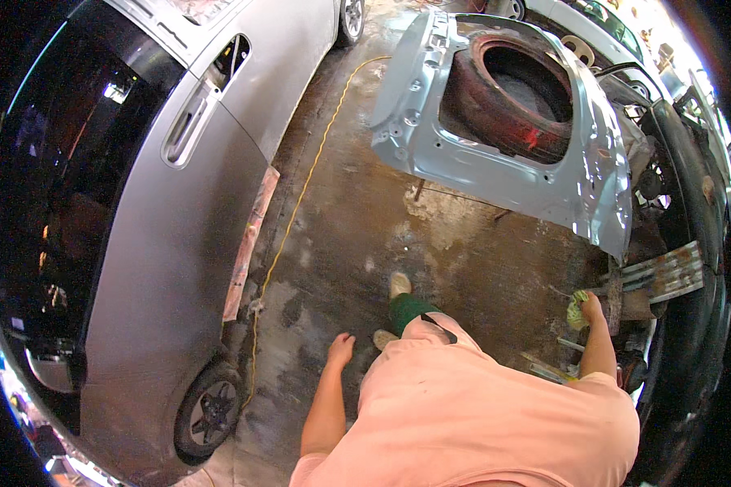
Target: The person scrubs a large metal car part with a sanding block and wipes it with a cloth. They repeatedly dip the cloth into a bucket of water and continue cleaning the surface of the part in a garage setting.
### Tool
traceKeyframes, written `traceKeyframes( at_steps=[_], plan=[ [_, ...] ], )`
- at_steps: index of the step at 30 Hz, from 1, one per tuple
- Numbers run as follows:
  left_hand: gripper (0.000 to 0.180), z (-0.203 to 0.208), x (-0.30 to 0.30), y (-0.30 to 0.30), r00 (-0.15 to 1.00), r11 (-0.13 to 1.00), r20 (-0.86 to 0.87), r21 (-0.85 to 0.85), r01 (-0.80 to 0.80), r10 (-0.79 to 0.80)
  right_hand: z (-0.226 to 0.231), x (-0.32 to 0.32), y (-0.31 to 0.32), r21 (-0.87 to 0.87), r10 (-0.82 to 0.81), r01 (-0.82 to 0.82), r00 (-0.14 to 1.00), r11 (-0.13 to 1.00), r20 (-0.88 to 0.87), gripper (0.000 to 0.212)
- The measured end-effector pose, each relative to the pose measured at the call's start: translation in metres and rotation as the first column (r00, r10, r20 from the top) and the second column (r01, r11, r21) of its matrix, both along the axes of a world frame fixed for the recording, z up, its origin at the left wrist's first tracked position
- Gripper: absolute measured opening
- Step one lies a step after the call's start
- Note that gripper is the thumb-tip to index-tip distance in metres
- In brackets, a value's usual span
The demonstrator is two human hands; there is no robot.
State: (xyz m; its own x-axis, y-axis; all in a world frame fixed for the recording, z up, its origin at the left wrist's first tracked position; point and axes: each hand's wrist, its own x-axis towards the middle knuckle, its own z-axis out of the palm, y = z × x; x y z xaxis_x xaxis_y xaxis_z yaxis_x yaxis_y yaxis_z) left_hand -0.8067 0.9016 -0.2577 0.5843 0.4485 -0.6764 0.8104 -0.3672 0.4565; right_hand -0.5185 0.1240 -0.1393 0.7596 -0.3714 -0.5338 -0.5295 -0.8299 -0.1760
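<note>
Now | right hand (592,308): fingers closed around yellow-green cloth (577,312), near ribbed metal sheet (676,272) | left hand (341,350): held low and free, cannot tell whether fingers spread or together | stained floor (349,223) runs between grey vehicle (179,235), yellow cord (302,193) along its edge, and pale-blue panel (495,180) framing tire (481,105)

The right hand (593,308) partly hides a yellow-green wad (577,312) (material unclear).
</note>
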Motion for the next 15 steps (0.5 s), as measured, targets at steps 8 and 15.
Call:
traceKeyframes(
  at_steps=[8, 15],
  plan=[
    [0.053, 0.001, 0.187, 0.123, 0.955, 0.932, 0.269, -0.363, -0.016, 0.121, -0.148, 0.067, 0.129, -0.158, 0.328, -0.353, 0.93, 0.922, -0.166, 0.06],
    [0.05, -0.023, 0.216, 0.304, 0.993, 0.951, -0.008, -0.288, -0.115, 0.117, -0.221, 0.065, 0.297, 0.176, 0.006, 0.027, 0.983, 0.984, -0.182, 0.059]
  ],
)
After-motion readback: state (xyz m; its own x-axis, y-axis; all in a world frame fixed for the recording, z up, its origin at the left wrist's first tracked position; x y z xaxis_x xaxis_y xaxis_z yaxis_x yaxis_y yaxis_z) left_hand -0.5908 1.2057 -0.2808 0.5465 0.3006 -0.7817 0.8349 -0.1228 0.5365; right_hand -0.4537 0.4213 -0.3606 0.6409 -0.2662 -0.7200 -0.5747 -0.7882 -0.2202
